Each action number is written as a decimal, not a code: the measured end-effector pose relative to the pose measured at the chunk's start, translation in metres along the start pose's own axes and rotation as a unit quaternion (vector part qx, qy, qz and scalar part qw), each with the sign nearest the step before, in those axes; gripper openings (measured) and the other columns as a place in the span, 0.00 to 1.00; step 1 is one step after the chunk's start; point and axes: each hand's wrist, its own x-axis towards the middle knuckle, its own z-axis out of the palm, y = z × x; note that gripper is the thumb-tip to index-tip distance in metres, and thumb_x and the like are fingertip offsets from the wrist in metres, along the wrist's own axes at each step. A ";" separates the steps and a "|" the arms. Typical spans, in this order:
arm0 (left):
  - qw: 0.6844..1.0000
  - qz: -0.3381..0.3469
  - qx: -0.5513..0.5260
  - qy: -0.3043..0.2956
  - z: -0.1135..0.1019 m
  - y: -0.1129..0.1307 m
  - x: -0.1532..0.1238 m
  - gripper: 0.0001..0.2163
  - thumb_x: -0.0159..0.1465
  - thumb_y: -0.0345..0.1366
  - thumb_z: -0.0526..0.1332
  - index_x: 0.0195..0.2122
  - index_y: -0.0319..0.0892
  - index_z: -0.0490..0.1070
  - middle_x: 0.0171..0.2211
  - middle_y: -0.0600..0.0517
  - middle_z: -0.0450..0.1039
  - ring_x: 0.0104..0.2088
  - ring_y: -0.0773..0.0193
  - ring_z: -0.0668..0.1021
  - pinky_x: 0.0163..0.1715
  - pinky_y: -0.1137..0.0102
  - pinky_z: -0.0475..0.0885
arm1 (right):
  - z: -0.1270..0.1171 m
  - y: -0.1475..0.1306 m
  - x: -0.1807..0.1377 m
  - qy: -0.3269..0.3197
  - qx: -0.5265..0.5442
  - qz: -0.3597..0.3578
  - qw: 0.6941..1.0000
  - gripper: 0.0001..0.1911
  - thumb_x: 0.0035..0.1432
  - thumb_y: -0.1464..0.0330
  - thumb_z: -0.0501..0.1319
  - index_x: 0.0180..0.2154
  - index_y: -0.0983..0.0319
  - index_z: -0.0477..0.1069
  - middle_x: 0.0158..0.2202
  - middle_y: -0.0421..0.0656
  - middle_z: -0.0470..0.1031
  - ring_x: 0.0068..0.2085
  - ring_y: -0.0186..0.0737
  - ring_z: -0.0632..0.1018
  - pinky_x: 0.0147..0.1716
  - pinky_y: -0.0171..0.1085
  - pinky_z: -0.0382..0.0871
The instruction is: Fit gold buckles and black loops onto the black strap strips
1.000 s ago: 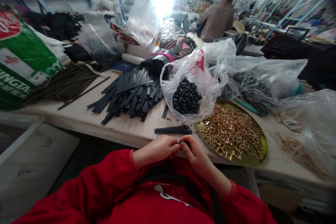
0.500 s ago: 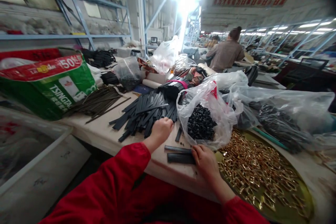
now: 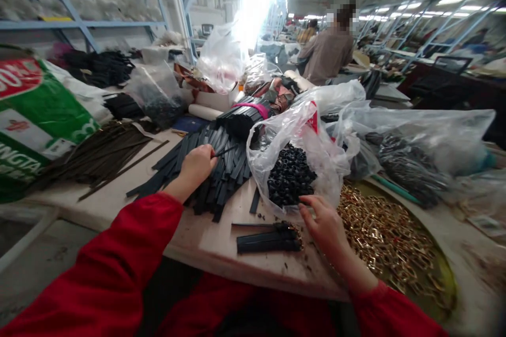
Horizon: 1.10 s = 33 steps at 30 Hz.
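Observation:
My left hand (image 3: 198,163) rests on a heap of flat black straps (image 3: 213,166), its fingers curled round one strap. My right hand (image 3: 323,220) hovers at the mouth of a clear plastic bag (image 3: 300,137) filled with small black rings (image 3: 290,175); the fingers are loosely spread and hold nothing. Just left of that hand lie two finished black straps (image 3: 269,239) on the pale worktable (image 3: 221,253). Both arms wear red sleeves.
A round gold tray (image 3: 399,253) of gold buckles sits at the right. Thin brown strips (image 3: 98,155) and a green and red sack (image 3: 35,116) lie at the left. More plastic bags (image 3: 415,142) crowd the back. A person (image 3: 328,50) stands far off, turned away.
The right hand let go of the strap it laid down and lifted to the bag of rings. The left hand reached further into the strap heap. The camera tilted and shifted.

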 end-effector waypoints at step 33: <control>0.604 -0.205 -0.677 -0.369 0.020 0.119 -0.172 0.13 0.58 0.37 0.52 0.41 0.36 0.68 0.28 0.53 0.69 0.17 0.77 0.64 0.15 0.79 0.55 | -0.019 -0.044 -0.046 -0.086 0.571 0.354 0.736 0.17 0.43 0.61 0.67 0.37 0.59 0.72 0.31 0.39 0.74 0.27 0.30 0.73 0.30 0.32 0.68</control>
